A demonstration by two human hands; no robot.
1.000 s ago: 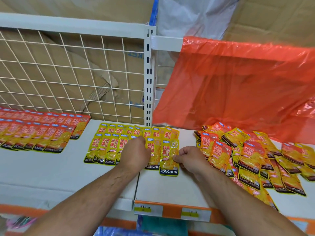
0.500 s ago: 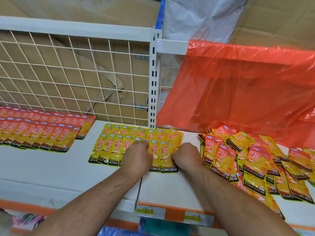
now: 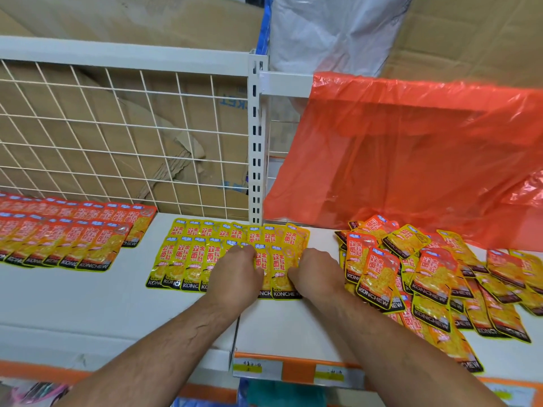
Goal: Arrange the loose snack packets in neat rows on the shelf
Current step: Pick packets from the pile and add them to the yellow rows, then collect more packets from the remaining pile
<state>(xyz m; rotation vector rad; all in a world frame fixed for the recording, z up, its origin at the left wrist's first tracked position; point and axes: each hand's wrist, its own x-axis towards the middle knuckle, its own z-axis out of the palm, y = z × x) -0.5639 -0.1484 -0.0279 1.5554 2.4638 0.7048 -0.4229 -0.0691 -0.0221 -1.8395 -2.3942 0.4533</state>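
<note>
Two neat rows of yellow snack packets (image 3: 188, 259) lie on the white shelf (image 3: 88, 304) in the middle. My left hand (image 3: 238, 274) rests on the front row, bent fingers pressing down on the packets. My right hand (image 3: 316, 271) is at the row's right end, thumb and fingers pinching the edge of the last yellow packet (image 3: 280, 268). To the right lies a loose pile of orange and yellow packets (image 3: 426, 274), overlapping at many angles. Both hands hide the packets under them.
Tidy rows of orange packets (image 3: 73, 239) fill the shelf's left end. A wire mesh back panel (image 3: 117, 136) and a slotted upright post (image 3: 257, 142) stand behind. An orange plastic bag (image 3: 411, 157) hangs over the loose pile. Price labels (image 3: 293, 370) line the shelf's front edge.
My right hand has slid the last yellow packet left and back, so it now lines up with the front row. My left hand has stayed on the row.
</note>
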